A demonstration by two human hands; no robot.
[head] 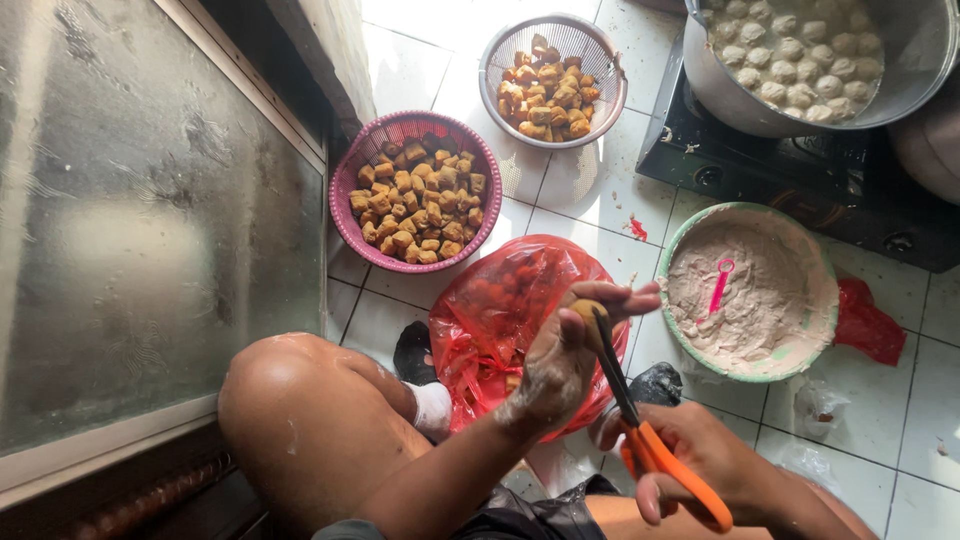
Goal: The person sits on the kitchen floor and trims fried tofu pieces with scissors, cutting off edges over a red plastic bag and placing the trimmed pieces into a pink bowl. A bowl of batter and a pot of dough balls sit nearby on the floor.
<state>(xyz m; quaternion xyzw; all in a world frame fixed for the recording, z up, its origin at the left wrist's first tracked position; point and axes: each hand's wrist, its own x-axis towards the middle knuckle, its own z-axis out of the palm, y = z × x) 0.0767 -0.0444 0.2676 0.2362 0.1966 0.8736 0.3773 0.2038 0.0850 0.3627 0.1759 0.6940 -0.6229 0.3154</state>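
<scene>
Tofu puff [588, 312] half hidden betw. left-hand fingers [625, 298]

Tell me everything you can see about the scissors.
The scissors have orange, plastic-looking handles and dark metal blades. The right hand grips the handles low in the picture. The blades point up and away, closing on a small brown fried piece pinched in the left hand, above a red plastic bag.

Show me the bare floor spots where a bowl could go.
Bare tiles lie right of the red bag, below the paste bowl, and between the pink basket, grey strainer and stove. Crowded around the left hand and scissors.
</scene>
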